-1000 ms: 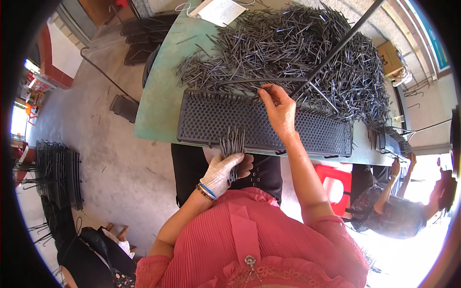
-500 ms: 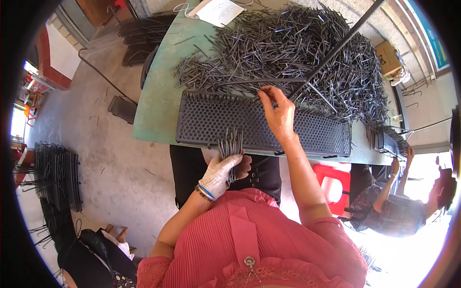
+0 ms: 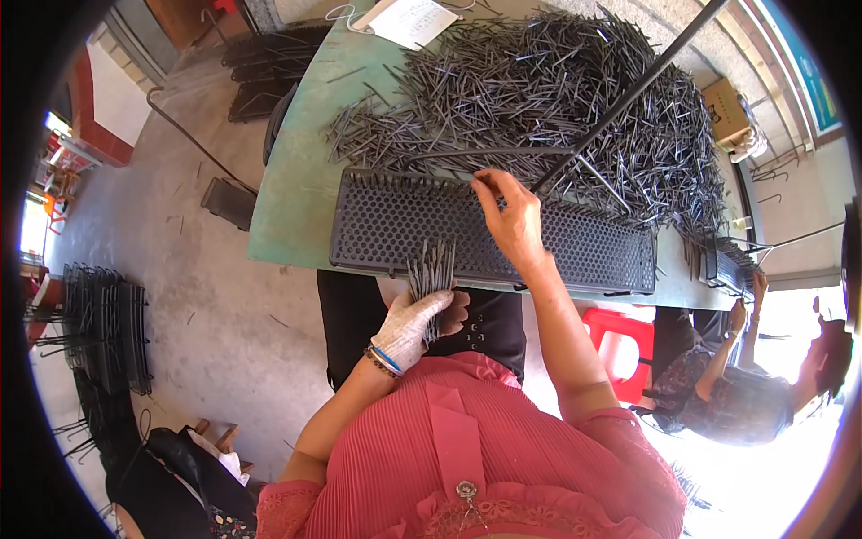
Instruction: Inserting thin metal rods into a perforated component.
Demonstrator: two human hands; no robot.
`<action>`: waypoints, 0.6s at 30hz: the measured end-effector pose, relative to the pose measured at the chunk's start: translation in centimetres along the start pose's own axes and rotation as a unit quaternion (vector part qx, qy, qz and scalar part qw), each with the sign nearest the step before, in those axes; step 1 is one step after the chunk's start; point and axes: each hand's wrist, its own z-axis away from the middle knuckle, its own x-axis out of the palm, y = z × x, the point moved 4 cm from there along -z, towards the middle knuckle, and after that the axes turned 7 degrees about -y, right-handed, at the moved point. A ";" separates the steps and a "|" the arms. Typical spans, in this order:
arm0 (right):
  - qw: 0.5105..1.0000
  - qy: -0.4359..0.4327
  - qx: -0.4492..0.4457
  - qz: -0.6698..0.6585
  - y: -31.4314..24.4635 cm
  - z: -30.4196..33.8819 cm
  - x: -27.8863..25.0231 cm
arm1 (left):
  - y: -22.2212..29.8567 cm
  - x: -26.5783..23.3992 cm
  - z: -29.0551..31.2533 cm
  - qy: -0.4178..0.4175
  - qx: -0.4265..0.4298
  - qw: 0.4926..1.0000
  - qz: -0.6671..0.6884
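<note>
My left hand point(image 3: 413, 325), in a pale glove, is closed around a bundle of thin dark sticks point(image 3: 433, 274) that stand upright out of the fist. The bundle overlaps the front edge of a long black perforated tray point(image 3: 395, 220). My bare right hand point(image 3: 512, 214) is over the tray's far edge, its thumb and fingertips pinched together. What the pinch holds is too small to make out. Along that far edge runs a row of short dark sticks point(image 3: 395, 180) standing up from the holes.
Behind the tray a big heap of loose dark sticks point(image 3: 557, 90) covers the green table point(image 3: 292, 211). A black bar point(image 3: 628, 94) slants over it. A white sheet point(image 3: 409, 20) lies at the back. On the right, another person point(image 3: 732, 386) works at a similar tray, near a red stool point(image 3: 620, 350).
My right hand has shifted slightly left and a little down along the tray's far edge. My left hand and its bundle have hardly moved.
</note>
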 end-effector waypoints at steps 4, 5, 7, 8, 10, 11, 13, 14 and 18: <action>1.000 -0.026 -0.011 0.010 0.3 -0.5 0.2 | 0.0 0.0 0.0 -0.001 -0.002 1.000 0.003; 0.999 -0.032 -0.009 0.003 0.3 -0.5 0.3 | 0.0 0.0 0.0 -0.001 -0.002 1.000 0.003; 0.999 -0.039 -0.007 -0.005 0.3 -0.6 0.3 | 0.0 0.0 0.0 -0.001 -0.001 1.000 0.007; 0.999 -0.043 -0.002 -0.006 0.3 -0.6 0.3 | 0.0 -0.1 0.0 -0.001 -0.001 1.000 0.007; 0.999 -0.047 0.003 -0.007 0.3 -0.6 0.4 | -0.1 -0.1 0.0 -0.001 0.000 1.000 0.005; 0.999 -0.042 0.009 -0.006 0.4 -0.6 0.4 | 0.0 -0.1 0.1 -0.001 -0.001 1.000 0.005; 0.999 -0.037 0.015 -0.005 0.5 -0.6 0.5 | 0.1 0.2 0.2 -0.016 -0.005 1.000 -0.014; 0.999 -0.031 0.009 -0.006 0.5 -0.5 0.5 | 0.1 0.2 0.2 -0.016 -0.005 1.000 -0.014; 1.000 0.002 0.021 -0.001 0.2 -0.4 0.4 | -0.1 0.1 0.2 -0.018 -0.011 0.999 -0.024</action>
